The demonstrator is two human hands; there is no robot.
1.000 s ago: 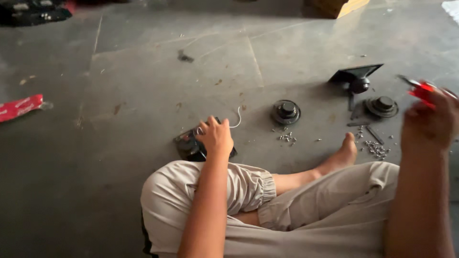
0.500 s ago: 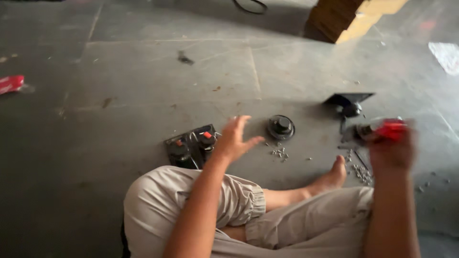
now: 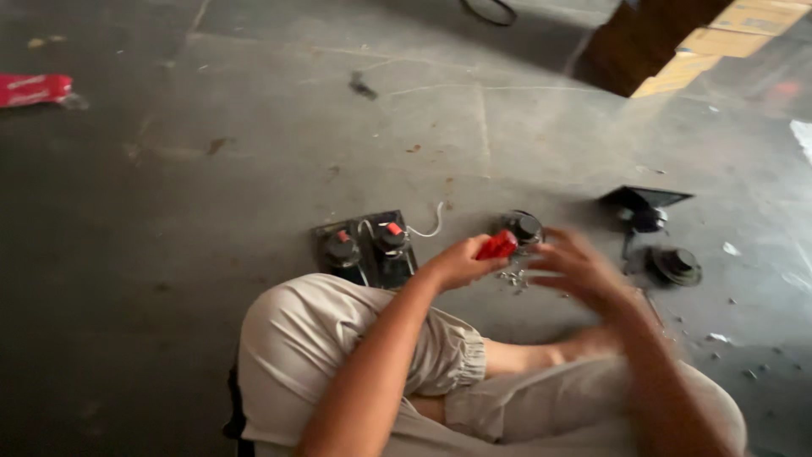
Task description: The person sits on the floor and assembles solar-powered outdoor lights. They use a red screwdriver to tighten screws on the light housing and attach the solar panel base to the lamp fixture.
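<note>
Red tool (image 3: 497, 245) above grey concrete floor (image 3: 254, 169)

The small bright red tool (image 3: 496, 245) gripped in the left hand (image 3: 461, 262) is plain red, with no pattern visible through the blur. Just left of that hand lies a flat black rectangular plate (image 3: 365, 250) bearing two black round knobs, each tipped with a red cap, and a thin white wire curling off its far edge. Just beyond the right hand (image 3: 575, 271) sits a round black disc-shaped part (image 3: 522, 226); further right lies another round black part (image 3: 675, 265), dull and dusty. The loose beige cloth trousers (image 3: 321, 355) below both hands are unpatterned. The grey concrete floor (image 3: 169, 211) carries brownish stains. Far left lies a red flat wrapper (image 3: 34, 89).
</note>
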